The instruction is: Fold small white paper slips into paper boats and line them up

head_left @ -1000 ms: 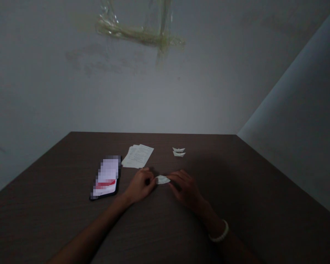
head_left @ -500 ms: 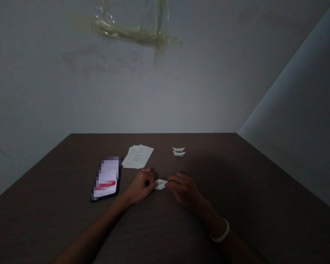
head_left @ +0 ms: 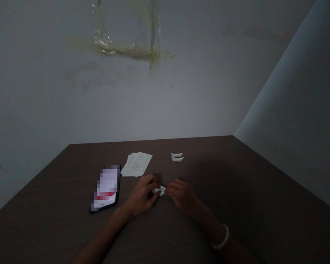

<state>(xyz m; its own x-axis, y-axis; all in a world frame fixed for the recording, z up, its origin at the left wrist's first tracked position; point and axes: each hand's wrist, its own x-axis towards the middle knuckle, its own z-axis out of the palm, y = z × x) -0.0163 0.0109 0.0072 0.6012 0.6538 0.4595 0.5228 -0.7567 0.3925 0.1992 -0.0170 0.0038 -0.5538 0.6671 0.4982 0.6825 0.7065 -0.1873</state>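
Observation:
Between my hands is a small folded piece of white paper [head_left: 162, 190], partly hidden by fingers. My left hand [head_left: 144, 192] pinches its left end between thumb and fingers. At the right end, the fingertips of my right hand [head_left: 181, 193] are closed on it. Beyond my hands stand two small white paper boats [head_left: 177, 159], one close behind the other. A fanned stack of printed paper sheets [head_left: 136, 164] lies past my left hand.
A phone [head_left: 106, 189] with a lit, pixelated screen lies left of my left hand. Everything rests on a dark brown table [head_left: 57, 183]. Its far edge meets a grey wall [head_left: 203, 91] with strips of clear tape [head_left: 123, 50].
My left fingers have shifted over the left end of the folded paper, which now shows a narrower, more peaked shape. The camera has tilted slightly, so the whole scene sits lower.

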